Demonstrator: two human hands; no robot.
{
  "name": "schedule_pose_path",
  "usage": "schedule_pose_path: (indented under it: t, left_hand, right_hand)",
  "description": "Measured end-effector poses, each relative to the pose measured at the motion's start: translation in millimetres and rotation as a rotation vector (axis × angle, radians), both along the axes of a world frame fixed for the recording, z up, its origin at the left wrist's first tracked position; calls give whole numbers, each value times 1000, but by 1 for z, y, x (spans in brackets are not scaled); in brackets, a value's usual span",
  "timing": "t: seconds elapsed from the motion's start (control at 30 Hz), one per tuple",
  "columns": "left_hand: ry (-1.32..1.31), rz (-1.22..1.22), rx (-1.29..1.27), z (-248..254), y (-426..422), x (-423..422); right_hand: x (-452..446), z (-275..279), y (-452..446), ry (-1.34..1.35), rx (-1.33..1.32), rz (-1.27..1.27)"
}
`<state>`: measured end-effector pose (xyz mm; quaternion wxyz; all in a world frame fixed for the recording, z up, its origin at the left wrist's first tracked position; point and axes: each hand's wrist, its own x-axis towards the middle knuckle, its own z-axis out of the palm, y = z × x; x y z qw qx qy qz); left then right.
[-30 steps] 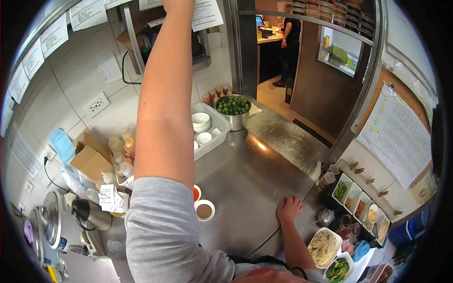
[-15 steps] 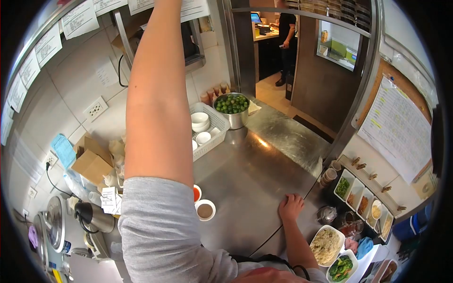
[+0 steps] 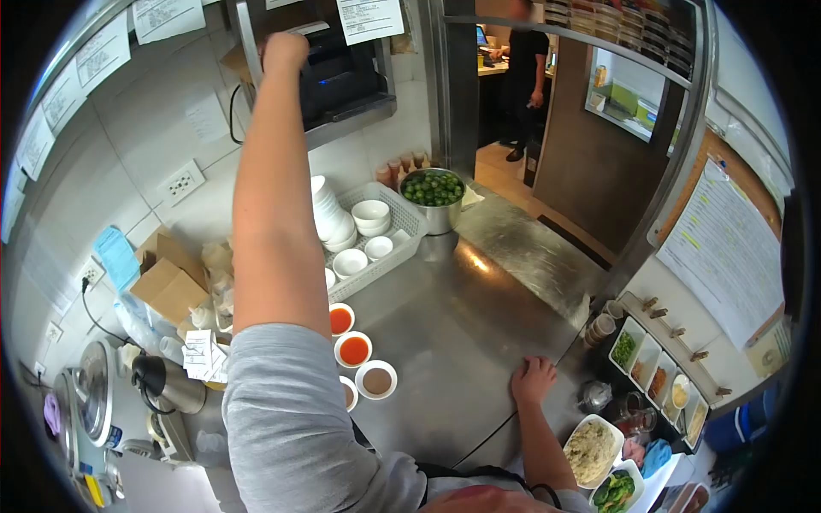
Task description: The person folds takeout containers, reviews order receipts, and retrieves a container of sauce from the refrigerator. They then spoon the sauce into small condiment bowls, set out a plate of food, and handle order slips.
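My left arm is stretched up to a black printer (image 3: 342, 81) on a metal shelf. My left hand (image 3: 286, 53) is closed beside the printer, near a white paper slip (image 3: 310, 29); what the fingers hold, if anything, is hidden. On the steel counter (image 3: 453, 333) my right hand (image 3: 534, 379) rests with fingers loosely spread, holding nothing. By my left forearm stand small white bowls: an orange-red sauce bowl (image 3: 353, 349), another sauce bowl (image 3: 341, 320) and a brown sauce bowl (image 3: 376, 380). A further brown one is partly covered by my sleeve.
A basket (image 3: 402, 248) of white bowls and a pot of green limes (image 3: 434, 190) stand at the back. Right of my right hand are a rice dish (image 3: 593, 451), a broccoli dish (image 3: 617, 489) and topping trays (image 3: 657, 376). A person (image 3: 523, 81) stands beyond the doorway.
My view has shifted, bringing my left hand, the printer and more of the sauce bowls into sight. My right hand stays on the counter. The person beyond the doorway has changed posture.
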<state>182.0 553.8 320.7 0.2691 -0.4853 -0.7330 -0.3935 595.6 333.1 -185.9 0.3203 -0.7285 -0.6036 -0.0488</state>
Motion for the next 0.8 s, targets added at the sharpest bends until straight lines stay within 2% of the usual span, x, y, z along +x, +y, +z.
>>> schedule_pose_path:
  t: [0.03,0.13,0.2,0.23,0.3,0.37,0.6,0.63,0.7,0.77,0.8]
  left_hand:
    - [8,-125,-214,17,36,-36]
    - [-343,-371,163,3,47,-42]
    - [-446,-551,434,-10,34,-25]
    - [-406,-475,370,-9,24,-20]
    - [-78,-352,538,-19,11,-9]
    - [-4,-348,667,-34,-9,11]
    - [-211,-665,524,-89,-93,40]
    - [-116,-610,511,-94,-112,40]
    - [-469,-871,268,-97,-163,40]
    - [-598,-1003,259,-95,-219,37]
    - [-639,-993,238,-93,-249,35]
  right_hand:
    - [2,-1,0,-11,-1,-1]
    - [0,1,0,4,4,-8]
    - [-2,3,0,14,-14,-12]
    - [-1,5,-1,16,-21,-13]
    - [0,5,0,-3,-18,-18]
    - [0,3,1,-13,-12,-28]
    - [-2,8,-4,-33,-87,-29]
    - [-3,11,-8,-37,-112,-25]
    - [-4,13,-10,-58,-119,-23]
    - [-3,12,-11,-74,-138,-28]
    - [-1,10,-10,-88,-155,-27]
